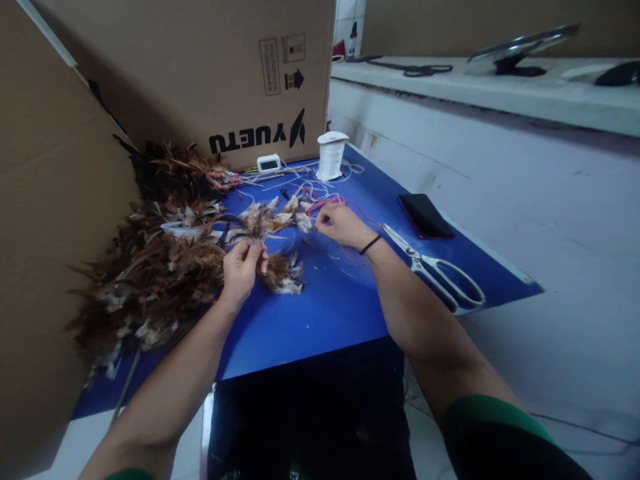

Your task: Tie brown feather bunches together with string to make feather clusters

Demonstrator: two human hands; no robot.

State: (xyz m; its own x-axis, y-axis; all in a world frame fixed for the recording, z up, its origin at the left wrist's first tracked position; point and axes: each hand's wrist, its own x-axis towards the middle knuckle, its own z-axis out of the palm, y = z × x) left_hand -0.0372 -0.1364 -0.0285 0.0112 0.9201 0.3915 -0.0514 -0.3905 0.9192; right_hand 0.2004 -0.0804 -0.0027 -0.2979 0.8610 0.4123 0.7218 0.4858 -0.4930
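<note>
My left hand (pixel 241 270) pinches a small bunch of brown feathers (pixel 257 223) above the blue table. More feathers with pale, fluffy ends (pixel 284 275) lie just beside its fingertips. My right hand (pixel 341 223), with a black band at the wrist, has its fingers pressed together near a white fluffy feather end (pixel 303 222). Whatever those fingers hold is too small to make out. Pink string (pixel 327 202) lies right behind the right hand. A large heap of brown feathers (pixel 170 280) spreads to the left of my left hand.
Metal scissors (pixel 435 267) and a dark phone (pixel 426 215) lie right on the blue table (pixel 310 333). A white spool (pixel 331 157) stands at the back beside a small white digital device (pixel 269 163). Cardboard (pixel 200 67) walls the back and left. Black scissors (pixel 427 70) rest on the ledge.
</note>
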